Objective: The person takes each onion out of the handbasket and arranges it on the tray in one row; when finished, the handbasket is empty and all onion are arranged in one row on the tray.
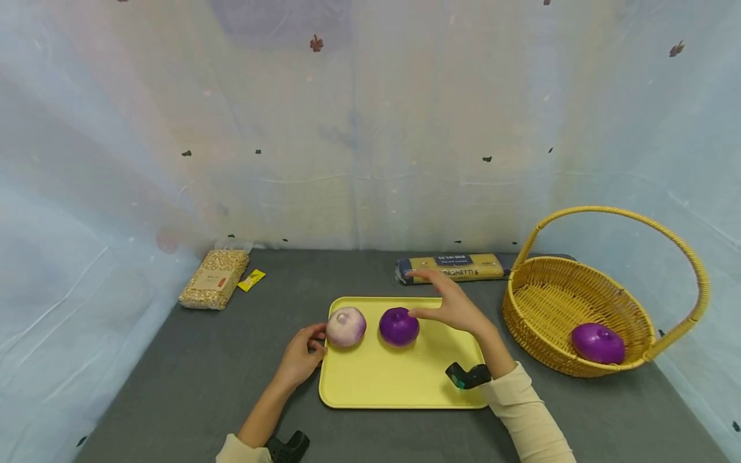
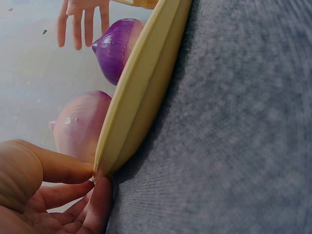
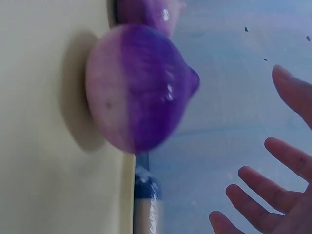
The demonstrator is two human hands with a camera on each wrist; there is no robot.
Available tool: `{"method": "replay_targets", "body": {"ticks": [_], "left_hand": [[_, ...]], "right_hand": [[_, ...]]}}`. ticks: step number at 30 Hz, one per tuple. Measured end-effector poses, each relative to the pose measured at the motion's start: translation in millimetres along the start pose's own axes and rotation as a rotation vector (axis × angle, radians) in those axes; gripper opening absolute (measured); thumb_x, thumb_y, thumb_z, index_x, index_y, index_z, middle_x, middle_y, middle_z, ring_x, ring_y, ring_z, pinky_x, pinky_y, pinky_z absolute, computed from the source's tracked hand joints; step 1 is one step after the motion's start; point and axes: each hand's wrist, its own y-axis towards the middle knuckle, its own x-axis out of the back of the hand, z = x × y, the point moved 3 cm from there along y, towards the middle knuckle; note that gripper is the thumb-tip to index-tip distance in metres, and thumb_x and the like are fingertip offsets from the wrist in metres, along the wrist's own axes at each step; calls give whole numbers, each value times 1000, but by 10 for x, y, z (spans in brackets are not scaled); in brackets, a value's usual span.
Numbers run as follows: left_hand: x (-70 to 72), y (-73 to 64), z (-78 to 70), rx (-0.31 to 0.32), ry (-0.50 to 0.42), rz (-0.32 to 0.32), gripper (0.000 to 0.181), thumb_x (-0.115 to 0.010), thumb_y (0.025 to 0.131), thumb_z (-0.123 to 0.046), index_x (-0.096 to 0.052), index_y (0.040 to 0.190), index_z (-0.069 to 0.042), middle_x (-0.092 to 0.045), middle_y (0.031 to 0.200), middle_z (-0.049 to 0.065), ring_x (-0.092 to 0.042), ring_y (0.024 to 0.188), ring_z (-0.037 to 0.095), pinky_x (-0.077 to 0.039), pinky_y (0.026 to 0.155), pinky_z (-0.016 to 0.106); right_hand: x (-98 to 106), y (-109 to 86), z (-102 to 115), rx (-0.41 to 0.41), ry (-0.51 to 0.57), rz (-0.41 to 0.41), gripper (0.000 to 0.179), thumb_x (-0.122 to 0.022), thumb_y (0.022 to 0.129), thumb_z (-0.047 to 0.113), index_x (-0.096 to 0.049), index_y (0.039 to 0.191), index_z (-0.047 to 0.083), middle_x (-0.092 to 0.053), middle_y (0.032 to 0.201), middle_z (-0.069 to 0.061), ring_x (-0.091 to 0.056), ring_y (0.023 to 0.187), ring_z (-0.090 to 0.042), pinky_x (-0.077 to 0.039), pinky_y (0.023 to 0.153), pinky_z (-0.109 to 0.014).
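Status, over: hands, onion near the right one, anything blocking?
Left hand pinching rim of yellow rectangular tray. Right hand open, near but not gripping round, glossy dark-purple onion on tray. Nothing visible between right hand and onion.

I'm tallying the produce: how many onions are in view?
3: a pale onion at the left end of the tray, a deep-purple onion beside it, and a third onion in the basket, which may hide more.
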Motion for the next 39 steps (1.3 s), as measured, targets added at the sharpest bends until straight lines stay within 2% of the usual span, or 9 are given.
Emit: {"method": "replay_targets", "body": {"ticks": [4, 11, 15, 20, 23, 28, 32, 35, 39], "left_hand": [[-1, 4, 0, -4, 5, -2, 41, -60, 81, 7, -57, 121, 1, -55, 102, 13, -51, 79, 18, -49, 52, 24], [-7, 17, 4, 0, 2, -11, 41, -61, 80, 9, -57, 120, 2, -55, 101, 14, -52, 78, 18, -49, 51, 24], [-4, 17, 1, -1, 0, -11, 41, -61, 79, 9, -57, 120, 3, -55, 101, 15, -52, 78, 18, -49, 50, 24], [-9, 10, 9, -1, 11, -9, 42, -61, 79, 9, -57, 120, 2, -55, 102, 14, -52, 77, 17, -49, 51, 24], [-13, 13, 11, -1, 18, -14, 42, -62, 78, 9, -57, 120, 3, -56, 101, 14, -52, 76, 17, -49, 51, 24], [-14, 13, 7, -2, 16, -8, 41, -61, 79, 8, -57, 120, 3, -55, 102, 15, -52, 78, 18, -49, 51, 24], [-14, 11, 7, 4, 11, -2, 42, -61, 79, 8, -56, 121, 3, -55, 101, 14, -52, 77, 18, -49, 51, 25], [-15, 6, 6, 5, 3, 1, 42, -61, 79, 9, -56, 121, 3, -55, 102, 15, -52, 76, 18, -50, 51, 25], [-18, 3, 12, 7, 0, 3, 42, -61, 80, 8, -56, 121, 3, -55, 102, 15, -52, 76, 18, -50, 51, 25]], "right_hand": [[107, -4, -9, -2, -13, -30, 73, -76, 77, 29, -41, 140, 15, -41, 140, -14, -42, 124, -30, -37, 99, -53], [270, -8, -19, -21, -16, -54, 72, -74, 78, 35, -41, 140, 19, -43, 139, -7, -41, 124, -28, -35, 100, -53], [355, -31, 59, -8, -31, -72, 68, -74, 79, 26, -42, 139, 14, -44, 136, -12, -42, 123, -30, -37, 99, -51], [452, -68, 44, -34, -25, -95, 69, -74, 80, 19, -41, 139, 9, -42, 138, -14, -40, 124, -32, -35, 100, -53], [515, -80, -54, -46, -27, -109, 68, -73, 80, 25, -41, 139, 13, -40, 139, -10, -39, 126, -30, -33, 101, -53], [660, -116, -79, -39, -63, -158, 65, -73, 81, 27, -44, 137, 17, -42, 138, -9, -40, 125, -31, -36, 98, -53], [780, -166, -97, -45, -57, -203, 62, -74, 80, 22, -47, 135, 16, -44, 135, -10, -40, 124, -32, -36, 98, -55], [869, -216, -83, -46, -51, -234, 61, -73, 80, 13, -47, 135, 11, -44, 135, -14, -40, 124, -35, -36, 97, -58], [989, -299, 76, -53, -47, -272, 59, -70, 80, 3, -46, 134, 0, -44, 132, -21, -40, 121, -40, -36, 94, -60]]}}
